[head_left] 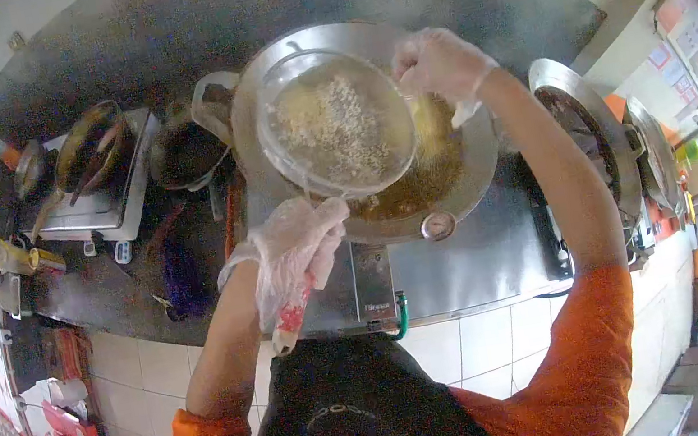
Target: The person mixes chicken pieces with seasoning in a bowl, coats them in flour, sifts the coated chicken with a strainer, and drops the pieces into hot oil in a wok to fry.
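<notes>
My gloved left hand [302, 239] is wrapped around the red-and-white handle [292, 316] of a round mesh strainer [282, 169]. Pale, crumbly bits [348, 122] lie in the strainer, which is held over a wide metal wok [487, 137]. Brown, bubbling liquid that looks like oil [418, 193] shows in the wok beside it. My right hand [445, 66], in a clear plastic glove, hangs over the wok's far right side with its fingers drawn together by the strainer's rim. Whatever is between those fingers is hidden. Yellowish foam [435, 127] lies below that hand.
A round dial thermometer [438, 225] sits at the wok's near rim. To the left stand a dark pan [183, 153] and a portable stove [138, 183] bearing another pan [91, 147]. Another large wok [553, 76] is on the right. A burner control box [373, 283] is at the counter's front.
</notes>
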A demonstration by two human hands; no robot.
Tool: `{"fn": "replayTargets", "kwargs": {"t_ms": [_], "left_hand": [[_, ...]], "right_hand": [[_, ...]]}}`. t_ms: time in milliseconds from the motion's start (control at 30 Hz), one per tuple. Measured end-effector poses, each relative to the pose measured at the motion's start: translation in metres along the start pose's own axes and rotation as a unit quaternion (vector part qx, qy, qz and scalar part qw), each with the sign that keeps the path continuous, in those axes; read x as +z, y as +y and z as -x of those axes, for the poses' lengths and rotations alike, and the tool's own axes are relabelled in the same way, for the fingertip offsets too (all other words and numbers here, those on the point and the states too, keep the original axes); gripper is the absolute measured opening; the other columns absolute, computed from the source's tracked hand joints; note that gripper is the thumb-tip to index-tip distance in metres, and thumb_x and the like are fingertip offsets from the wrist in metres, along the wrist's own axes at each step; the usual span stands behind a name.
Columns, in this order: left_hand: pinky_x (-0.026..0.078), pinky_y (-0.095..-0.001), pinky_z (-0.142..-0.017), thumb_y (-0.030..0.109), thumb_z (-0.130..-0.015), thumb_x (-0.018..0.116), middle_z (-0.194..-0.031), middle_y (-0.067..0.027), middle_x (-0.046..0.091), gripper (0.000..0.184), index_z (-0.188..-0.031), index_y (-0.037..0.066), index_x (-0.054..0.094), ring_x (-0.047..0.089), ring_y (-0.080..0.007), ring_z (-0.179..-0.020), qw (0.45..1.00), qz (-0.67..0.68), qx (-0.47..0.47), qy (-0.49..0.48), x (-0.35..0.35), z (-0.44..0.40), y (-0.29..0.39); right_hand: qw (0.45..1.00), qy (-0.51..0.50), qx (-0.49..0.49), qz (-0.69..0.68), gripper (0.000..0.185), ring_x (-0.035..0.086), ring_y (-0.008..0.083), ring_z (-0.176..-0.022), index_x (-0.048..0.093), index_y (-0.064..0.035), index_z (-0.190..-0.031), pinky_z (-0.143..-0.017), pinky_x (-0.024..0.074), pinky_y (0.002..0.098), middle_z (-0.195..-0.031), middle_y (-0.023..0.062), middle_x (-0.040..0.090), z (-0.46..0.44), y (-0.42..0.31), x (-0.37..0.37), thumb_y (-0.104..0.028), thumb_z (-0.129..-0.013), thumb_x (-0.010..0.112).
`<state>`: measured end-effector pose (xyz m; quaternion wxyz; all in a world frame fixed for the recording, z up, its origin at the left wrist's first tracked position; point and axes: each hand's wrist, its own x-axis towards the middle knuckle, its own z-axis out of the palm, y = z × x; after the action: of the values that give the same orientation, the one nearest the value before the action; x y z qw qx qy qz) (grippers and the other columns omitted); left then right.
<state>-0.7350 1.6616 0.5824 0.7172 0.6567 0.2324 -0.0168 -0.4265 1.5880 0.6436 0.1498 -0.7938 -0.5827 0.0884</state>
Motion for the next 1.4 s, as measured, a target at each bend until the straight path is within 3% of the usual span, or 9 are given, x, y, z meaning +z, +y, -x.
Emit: {"fn": "replayTargets", "kwargs": {"t_ms": [233,300,633,700,733,900,1200,1300,1400], "left_hand": [[0.028,-0.0238,-0.036,0.034,-0.09,0.062,-0.052,0.0061,0.038,0.031,-0.071,0.014,0.048,0.036,-0.007,-0.039,0.979,0.102,-0.069,0.161,0.052,0.033,0.002],[0.027,-0.0228,-0.036,0.035,-0.09,0.063,-0.053,0.0072,0.039,0.031,-0.071,0.014,0.049,0.035,-0.0059,-0.039,0.973,0.129,-0.039,0.188,0.072,0.054,0.003],[0.033,-0.021,-0.043,0.031,-0.09,0.065,-0.06,0.0038,0.049,0.025,-0.079,0.01,0.054,0.042,-0.0053,-0.047,0.97,0.036,0.04,0.236,0.205,0.142,0.003],[0.031,-0.0212,-0.039,0.033,-0.092,0.063,-0.056,0.0038,0.044,0.031,-0.076,0.008,0.053,0.039,-0.0054,-0.044,0.984,0.065,0.032,0.162,0.247,0.138,-0.007],[0.031,-0.0211,-0.04,0.033,-0.092,0.062,-0.057,0.0038,0.044,0.031,-0.076,0.008,0.053,0.039,-0.0053,-0.045,0.988,0.09,0.004,0.125,0.302,0.143,-0.007],[0.034,-0.0228,-0.044,0.022,-0.096,0.054,-0.061,0.0019,0.048,0.025,-0.076,0.007,0.054,0.044,-0.0059,-0.05,0.999,0.045,-0.008,0.007,0.34,0.137,-0.025],[0.033,-0.0199,-0.04,0.022,-0.097,0.052,-0.061,0.0056,0.043,0.021,-0.079,0.011,0.052,0.04,-0.0045,-0.045,0.976,-0.088,0.178,-0.094,0.589,0.104,-0.071],[0.033,-0.0179,-0.04,0.024,-0.099,0.048,-0.062,0.0071,0.042,0.024,-0.077,0.014,0.048,0.039,-0.0023,-0.046,0.968,0.124,-0.082,-0.201,0.669,0.069,-0.06],[0.032,-0.0175,-0.04,0.026,-0.099,0.048,-0.062,0.0078,0.039,0.024,-0.077,0.016,0.045,0.036,-0.0018,-0.046,0.948,0.126,-0.132,-0.261,0.798,0.04,-0.072]], "right_hand": [[0.995,0.078,-0.007,0.053,0.027,0.066,0.0203,-0.078,0.07,-0.0044,-0.092,-0.074,0.0517,0.0356,-0.082,0.0071,0.071,-0.011,0.098,-0.007,-0.027,-0.078,0.067],[0.902,0.136,-0.199,0.359,0.025,0.066,0.019,-0.082,0.07,-0.0063,-0.095,-0.077,0.0523,0.0335,-0.091,0.0062,0.071,0.02,0.099,-0.027,-0.026,-0.081,0.067],[0.835,0.257,-0.087,0.479,0.028,0.062,0.022,-0.098,0.064,-0.011,-0.113,-0.084,0.0508,0.0338,-0.108,0.0051,0.065,0.381,0.035,-0.095,-0.015,-0.086,0.057],[0.893,0.304,0.056,0.328,0.025,0.061,0.02,-0.09,0.066,-0.009,-0.11,-0.079,0.048,0.0316,-0.1,0.0049,0.065,0.49,0.025,-0.078,-0.019,-0.09,0.056],[0.919,0.332,0.214,-0.004,0.024,0.06,0.0174,-0.086,0.067,-0.0081,-0.108,-0.076,0.0463,0.0297,-0.096,0.0044,0.065,0.581,0.035,-0.072,-0.021,-0.092,0.056],[0.674,0.616,0.304,-0.273,0.026,0.064,0.0166,-0.095,0.064,0.0017,-0.108,-0.087,0.0518,0.0325,-0.097,0.0086,0.067,0.766,0.05,0.073,-0.021,-0.095,0.06],[0.522,0.644,0.479,-0.288,0.019,0.065,0.0154,-0.082,0.065,-0.0001,-0.106,-0.078,0.0559,0.0324,-0.088,0.0069,0.067,1.014,0.051,0.14,-0.013,-0.097,0.056],[0.498,0.641,0.479,-0.335,0.021,0.065,0.0176,-0.082,0.065,0.0022,-0.105,-0.077,0.0562,0.0336,-0.087,0.0095,0.067,1.019,0.061,0.124,-0.015,-0.096,0.056],[0.492,0.622,0.476,-0.379,0.023,0.065,0.0188,-0.083,0.064,0.0034,-0.106,-0.078,0.0564,0.0339,-0.088,0.0108,0.066,1.078,0.151,0.098,-0.016,-0.096,0.057]]}}
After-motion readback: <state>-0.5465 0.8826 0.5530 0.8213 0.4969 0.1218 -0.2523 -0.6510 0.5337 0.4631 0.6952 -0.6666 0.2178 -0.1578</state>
